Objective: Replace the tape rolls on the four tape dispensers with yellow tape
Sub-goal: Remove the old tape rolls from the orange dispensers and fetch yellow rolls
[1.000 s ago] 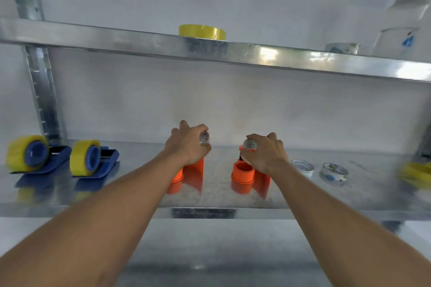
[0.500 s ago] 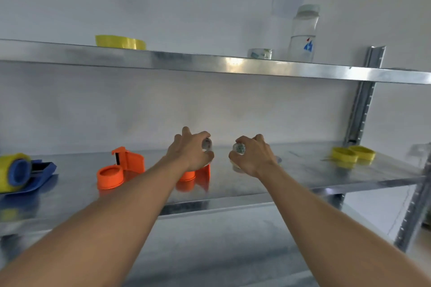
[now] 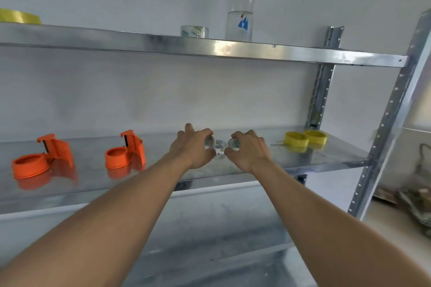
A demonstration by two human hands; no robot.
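pale grey wall (image 3: 140, 91), 2 shiny metal shelves (image 3: 256, 50), perforated steel upright (image 3: 384, 123)

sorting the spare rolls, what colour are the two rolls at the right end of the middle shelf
Yellow: both tape rolls lie flat, side by side, in the head view.

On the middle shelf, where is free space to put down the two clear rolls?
Bare metal lies between the nearer orange dispenser and the left hand, and between the right hand and the yellow rolls. Between the hands it is crowded: another clear roll lies there.
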